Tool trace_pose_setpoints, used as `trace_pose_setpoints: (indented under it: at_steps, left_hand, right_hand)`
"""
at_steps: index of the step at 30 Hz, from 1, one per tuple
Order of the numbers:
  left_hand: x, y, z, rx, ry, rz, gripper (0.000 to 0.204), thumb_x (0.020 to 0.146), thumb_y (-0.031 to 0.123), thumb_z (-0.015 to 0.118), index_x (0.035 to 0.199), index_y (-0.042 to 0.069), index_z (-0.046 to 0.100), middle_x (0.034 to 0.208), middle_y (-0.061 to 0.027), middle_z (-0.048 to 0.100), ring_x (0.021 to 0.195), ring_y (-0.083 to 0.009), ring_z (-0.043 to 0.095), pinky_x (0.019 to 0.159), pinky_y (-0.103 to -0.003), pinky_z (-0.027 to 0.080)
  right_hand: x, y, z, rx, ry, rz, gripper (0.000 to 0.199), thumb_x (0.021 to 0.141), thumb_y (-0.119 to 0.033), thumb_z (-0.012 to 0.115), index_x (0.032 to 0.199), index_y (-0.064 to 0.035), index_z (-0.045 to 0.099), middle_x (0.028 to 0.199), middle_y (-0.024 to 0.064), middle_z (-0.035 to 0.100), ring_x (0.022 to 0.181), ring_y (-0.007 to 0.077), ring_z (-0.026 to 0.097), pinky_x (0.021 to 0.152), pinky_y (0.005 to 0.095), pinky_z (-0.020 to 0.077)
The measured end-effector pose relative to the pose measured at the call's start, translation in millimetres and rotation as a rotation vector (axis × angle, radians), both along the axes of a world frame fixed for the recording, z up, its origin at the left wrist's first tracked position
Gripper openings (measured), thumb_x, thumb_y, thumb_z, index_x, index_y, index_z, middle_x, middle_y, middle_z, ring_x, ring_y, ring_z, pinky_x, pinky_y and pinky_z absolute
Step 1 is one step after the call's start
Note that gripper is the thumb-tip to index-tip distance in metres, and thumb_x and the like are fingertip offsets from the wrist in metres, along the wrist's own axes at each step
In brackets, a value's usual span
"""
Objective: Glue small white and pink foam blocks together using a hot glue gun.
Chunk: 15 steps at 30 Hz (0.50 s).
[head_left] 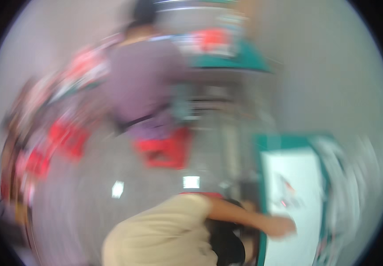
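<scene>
Strong motion blur covers the picture. From the lower edge my left arm, in a beige short sleeve, reaches right. My left hand (pixel 281 227) is over the near part of a white work surface (pixel 295 166) on a green-edged table. It looks rounded, but its fingers are smeared, so neither their position nor anything in them can be made out. Just beyond the hand lies a small item with dark, orange and red parts (pixel 289 190), too blurred to name. My right hand is not visible.
A person in a purple top (pixel 145 75) sits on a red stool (pixel 162 150), back turned, at another green table (pixel 249 57). Further red stools (pixel 67 137) and blurred piles stand at left. Whitish blurred material (pixel 351 177) lies along my table's right side.
</scene>
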<state>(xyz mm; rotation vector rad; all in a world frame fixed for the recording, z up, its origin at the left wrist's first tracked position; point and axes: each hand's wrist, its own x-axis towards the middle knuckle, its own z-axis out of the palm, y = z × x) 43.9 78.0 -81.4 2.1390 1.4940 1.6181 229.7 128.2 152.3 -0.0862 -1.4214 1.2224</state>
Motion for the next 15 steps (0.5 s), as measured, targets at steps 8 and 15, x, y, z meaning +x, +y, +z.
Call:
trace_pose_setpoints:
  at_steps: [8, 15]
  left_hand:
    - [-44.1, -29.1, 72.6, -0.304, 0.172, 0.102, 0.047, 0.089, 0.016, 0.068, 0.132, -0.002, 0.056, 0.123, -0.0236, 0.062, 0.111, -0.0415, 0.058, 0.096, -0.047, 0.047]
    - [-25.7, -28.6, 85.1, -0.213, 0.178, 0.003, 0.044, 0.081, 0.004, 0.07, 0.123, -0.002, 0.058, 0.117, -0.0226, 0.064, 0.103, -0.0402, 0.06, 0.09, -0.045, 0.05]
  right_hand:
    - [164.6, -97.6, 4.5, -0.035, -0.017, -0.403, 0.029, 0.086, -0.015, 0.079, 0.09, -0.0055, 0.052, 0.076, 0.0076, 0.056, 0.061, 0.0146, 0.048, 0.046, 0.0266, 0.0381]
    - [196.8, -137.6, -1.4, -0.067, -0.038, -0.542, 0.031, 0.087, -0.017, 0.079, 0.092, -0.0068, 0.049, 0.077, 0.0064, 0.054, 0.063, 0.0129, 0.045, 0.048, 0.0238, 0.0367]
